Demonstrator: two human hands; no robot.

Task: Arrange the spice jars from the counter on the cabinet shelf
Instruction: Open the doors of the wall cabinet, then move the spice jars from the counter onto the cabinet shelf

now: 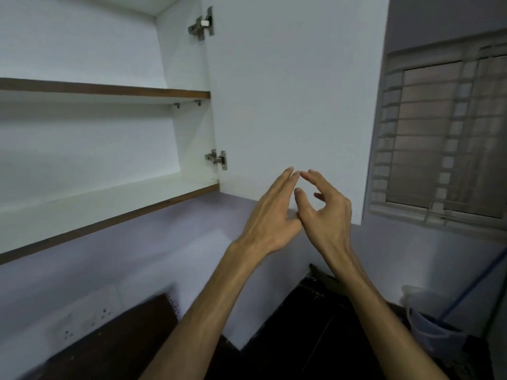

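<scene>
- Dark counter (315, 338), near, bottom of view; no spice jars show on the stretch in view.
- Plastic bucket (430, 327), near right, a blue handle (477, 281) leaning out of it.
- Wall socket plate (87, 316), near left, on the pale wall.
- Left hand (270, 215), centre, raised, fingers straight and loosely spread, holding nothing.
- Right hand (326, 212), just beside it, fingers curled, empty; fingertips of both hands almost meeting.
- Open cabinet door (296, 91), white, behind the hands, on two metal hinges (216, 159).
- Lower cabinet shelf (90, 209), far left, bare.
- Upper cabinet shelf (109, 90), above it.
- Window (444, 133), far right, barred.
</scene>
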